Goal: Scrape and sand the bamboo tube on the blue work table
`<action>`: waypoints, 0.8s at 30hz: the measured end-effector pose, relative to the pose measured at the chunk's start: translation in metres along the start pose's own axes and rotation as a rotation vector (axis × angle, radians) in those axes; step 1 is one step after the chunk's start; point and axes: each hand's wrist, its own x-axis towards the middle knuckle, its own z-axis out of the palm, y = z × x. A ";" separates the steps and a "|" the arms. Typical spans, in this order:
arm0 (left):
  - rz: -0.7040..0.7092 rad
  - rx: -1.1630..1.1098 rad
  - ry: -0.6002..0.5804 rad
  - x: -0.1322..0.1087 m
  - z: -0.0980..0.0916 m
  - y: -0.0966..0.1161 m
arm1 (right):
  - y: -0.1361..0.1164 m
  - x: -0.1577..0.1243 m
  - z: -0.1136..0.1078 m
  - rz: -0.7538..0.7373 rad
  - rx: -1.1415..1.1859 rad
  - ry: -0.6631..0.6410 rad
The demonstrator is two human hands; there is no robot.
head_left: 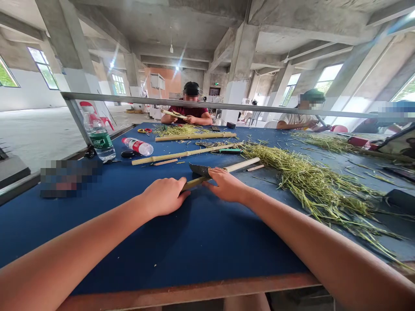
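While your left hand (167,195) is wrapped around the near end of a bamboo stick (242,165), your right hand (225,185) is closed on the right-hand end of a dark blade (198,169) that lies across it. From the head view, you see the stick just above the middle of the blue table (194,255), slanting away from you to the right. Its near part looks greenish, and its far part, beyond your right hand, is pale. Your right fingers cover one end of the blade, so you cannot tell how its handle runs; your right thumb reaches toward the stick on the near side.

Just beyond your hands lies a longer pole (175,157), with a green-handled tool (231,151) by its farther end. A second pole (196,137) lies farther off. To your right spreads a heap of yellow-green shavings (311,181). On your left, a clear bottle (101,140) with a green label stands upright, and a red-labelled bottle (138,146) lies on its side, near a pair of scissors (144,131).

Across the table, a co-worker in a dark red top (205,115) holds a pale stick (175,114) in both hands. A metal rail (207,105) runs across your view.
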 end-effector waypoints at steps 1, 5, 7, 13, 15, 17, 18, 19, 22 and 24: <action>-0.001 -0.001 -0.007 0.000 0.000 0.000 | 0.000 0.000 0.000 -0.002 0.000 0.000; -0.002 0.008 -0.004 0.000 0.000 0.001 | 0.001 0.000 0.001 -0.010 -0.008 0.007; 0.004 0.011 0.007 0.000 0.000 0.001 | 0.000 0.000 0.000 -0.011 -0.010 0.008; 0.006 0.014 0.004 0.000 0.001 0.001 | -0.001 0.000 -0.001 -0.012 -0.017 0.009; 0.006 0.014 0.005 0.000 0.000 0.001 | -0.001 -0.001 0.000 -0.017 -0.015 0.017; 0.004 0.012 0.008 -0.001 0.000 0.001 | 0.000 -0.001 0.000 -0.017 -0.013 0.020; 0.003 0.012 0.010 -0.001 0.000 0.001 | 0.000 -0.001 0.001 -0.015 -0.011 0.020; 0.002 0.013 0.012 -0.001 0.000 0.001 | 0.000 -0.001 0.001 -0.014 -0.010 0.019; 0.003 0.014 0.010 0.000 0.001 0.001 | -0.001 -0.001 0.001 -0.013 -0.011 0.018; 0.007 0.019 0.008 0.000 0.001 0.001 | -0.001 -0.001 0.000 -0.016 -0.013 0.016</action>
